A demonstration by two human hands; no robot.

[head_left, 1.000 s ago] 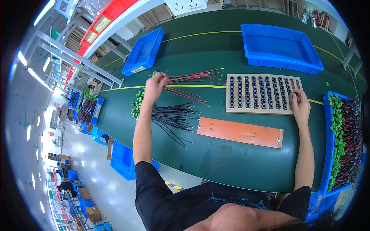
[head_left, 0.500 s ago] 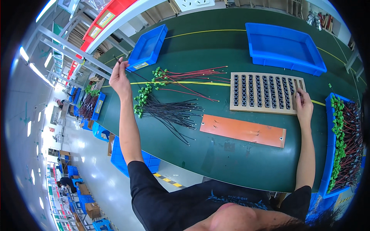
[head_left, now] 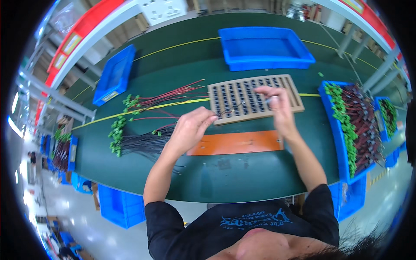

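Observation:
My left hand (head_left: 190, 129) is closed in a pinch on a black wire (head_left: 232, 109), whose thin end reaches over the near left part of a wooden tray (head_left: 255, 116). That tray has rows of slots filled with small black cylindrical parts. Over its right half is my right hand (head_left: 279, 108), thumb and fingers curled together; what sits between them is blurred and cannot be made out. Left of my left hand lie a bundle of black wires (head_left: 145, 142) and a bundle of red wires (head_left: 167, 96), both with green connectors (head_left: 116, 135) on their left ends.
An orange board (head_left: 236, 144) lies in front of the tray. Blue bins (head_left: 266, 65) (head_left: 115, 76) stand at the back and far left. On the right a blue bin (head_left: 342, 151) holds wires with green connectors. Metal shelf posts (head_left: 346, 41) rise behind.
My left hand has come from the far left to the tray's near edge with the black wire. My right hand has lifted from the tray's right end and moved inward. The view has turned right.

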